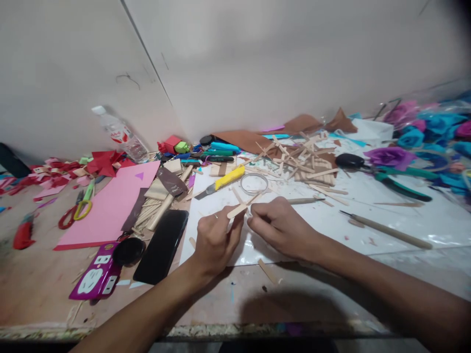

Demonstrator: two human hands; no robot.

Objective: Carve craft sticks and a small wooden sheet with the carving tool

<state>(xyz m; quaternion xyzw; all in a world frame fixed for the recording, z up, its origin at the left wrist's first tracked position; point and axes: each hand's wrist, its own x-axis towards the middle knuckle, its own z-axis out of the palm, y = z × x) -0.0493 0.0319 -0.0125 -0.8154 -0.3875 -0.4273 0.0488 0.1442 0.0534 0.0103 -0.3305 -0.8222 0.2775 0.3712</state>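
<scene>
My left hand is closed on a small piece made of crossed wooden craft sticks, pinching its lower end above the white sheet. My right hand is closed too, its fingertips pressed to the same stick piece from the right. Both hands hover just over the table's near middle. A clear tape ring lies right behind the sticks.
A yellow utility knife, a black phone, a purple power strip, pink paper and scissors lie left. A heap of wooden sticks, green pliers, a wooden tool and paper flowers lie right.
</scene>
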